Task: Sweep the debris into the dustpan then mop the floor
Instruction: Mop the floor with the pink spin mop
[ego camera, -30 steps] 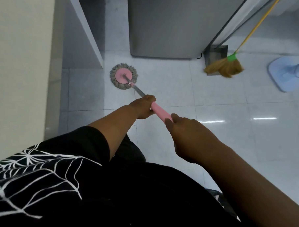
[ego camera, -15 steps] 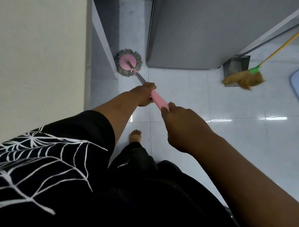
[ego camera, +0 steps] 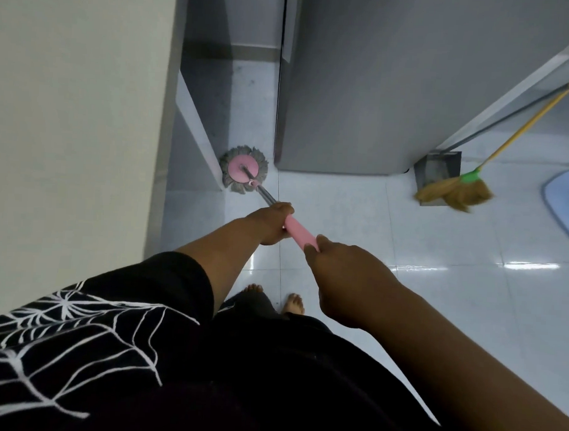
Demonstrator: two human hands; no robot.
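mop [ego camera: 243,170] from the head camera: round head flat on tiled floor [ego camera: 405,246], just beside white panel [ego camera: 198,136], near grey cabinet [ego camera: 363,88] corner. left hand [ego camera: 271,223] wrapped round pink handle [ego camera: 300,233] — right hand [ego camera: 348,283] clamped behind. broom [ego camera: 453,193], dustpan [ego camera: 438,170] well apart, rightward.

L hand [ego camera: 271,223] is furthest fwd, arm stretched nearly straight out of a short black sleeve [ego camera: 175,285], fingers curled round the mop handle [ego camera: 300,233] w/ knuckles up. R hand [ego camera: 348,283] sits just behind it, nearer the body, fist closed over the handle's near end w/ thumb tip on top, bare forearm running in from the lower R corner. Below the hands both bare feet show, L foot [ego camera: 254,289] & R foot [ego camera: 295,304] near each other, toes pointing fwd.
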